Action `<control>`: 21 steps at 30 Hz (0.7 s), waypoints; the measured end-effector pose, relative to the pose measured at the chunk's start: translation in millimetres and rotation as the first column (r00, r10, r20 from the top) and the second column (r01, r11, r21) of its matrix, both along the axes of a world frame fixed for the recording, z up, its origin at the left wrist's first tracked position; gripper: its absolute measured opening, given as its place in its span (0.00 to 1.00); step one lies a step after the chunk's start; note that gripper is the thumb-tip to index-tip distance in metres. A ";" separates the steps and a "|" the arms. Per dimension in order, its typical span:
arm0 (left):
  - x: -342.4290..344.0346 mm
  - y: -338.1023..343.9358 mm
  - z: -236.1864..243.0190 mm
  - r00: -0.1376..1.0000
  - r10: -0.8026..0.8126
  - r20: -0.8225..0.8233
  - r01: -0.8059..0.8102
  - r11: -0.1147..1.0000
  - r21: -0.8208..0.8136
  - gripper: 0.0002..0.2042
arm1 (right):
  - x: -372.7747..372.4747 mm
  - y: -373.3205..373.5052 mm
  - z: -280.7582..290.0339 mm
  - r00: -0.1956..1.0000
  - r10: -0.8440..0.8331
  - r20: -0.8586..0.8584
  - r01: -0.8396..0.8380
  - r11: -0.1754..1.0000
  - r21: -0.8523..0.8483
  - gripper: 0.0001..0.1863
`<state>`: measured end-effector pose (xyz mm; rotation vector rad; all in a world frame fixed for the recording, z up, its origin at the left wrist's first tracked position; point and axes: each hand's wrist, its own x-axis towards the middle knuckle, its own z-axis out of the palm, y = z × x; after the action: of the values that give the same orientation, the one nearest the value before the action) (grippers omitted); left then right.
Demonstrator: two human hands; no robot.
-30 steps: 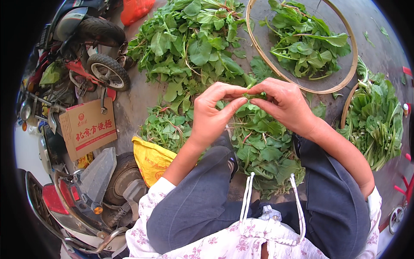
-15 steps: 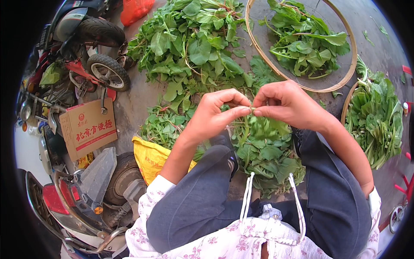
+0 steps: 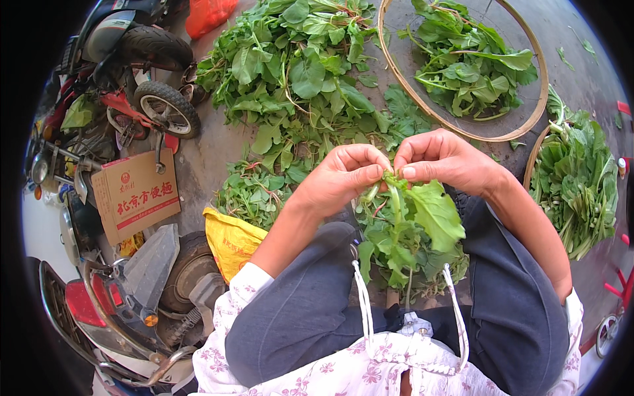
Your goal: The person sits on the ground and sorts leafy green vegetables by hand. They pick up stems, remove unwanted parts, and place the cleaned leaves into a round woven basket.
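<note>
At centre, our left hand [image 3: 343, 178] and right hand [image 3: 442, 162] pinch a leafy green sprig [image 3: 413, 218] between fingertips, with the greens pile [image 3: 297, 72] at 11 o'clock and round tray [image 3: 522, 129] at 1 o'clock.

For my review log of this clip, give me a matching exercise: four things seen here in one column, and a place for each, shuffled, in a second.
Things:
1. leafy sprig
2. round bamboo tray
3. cardboard box
4. yellow bag

Places:
A. on the ground beside the person's left knee
B. pinched between the left hand and the right hand
C. far right, holding loose greens
D. at the left, next to the small wheel

Pairs: 1-B, 2-C, 3-D, 4-A
</note>
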<state>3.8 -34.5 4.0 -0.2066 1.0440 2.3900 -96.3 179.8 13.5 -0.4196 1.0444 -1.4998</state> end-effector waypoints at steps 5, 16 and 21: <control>-7.5 -3.5 8.9 0.998 -0.050 -0.046 0.032 0.948 -0.318 0.05 | 1.6 0.0 0.4 0.993 -0.037 -0.111 0.045 0.997 0.064 0.09; -9.3 2.0 4.0 0.999 -0.044 0.006 0.043 0.930 -0.366 0.03 | -1.6 -3.2 7.9 0.505 -0.039 -0.862 0.079 0.997 0.001 0.10; -6.0 0.7 -2.1 0.998 -0.060 0.024 0.062 0.992 -0.105 0.05 | -5.4 -2.9 6.6 0.699 -0.072 -0.711 0.002 0.995 -0.100 0.08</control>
<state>-2.3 -33.7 1.9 -0.2336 1.1521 2.2752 -101.7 176.9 20.0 -1.1238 1.5978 -1.4408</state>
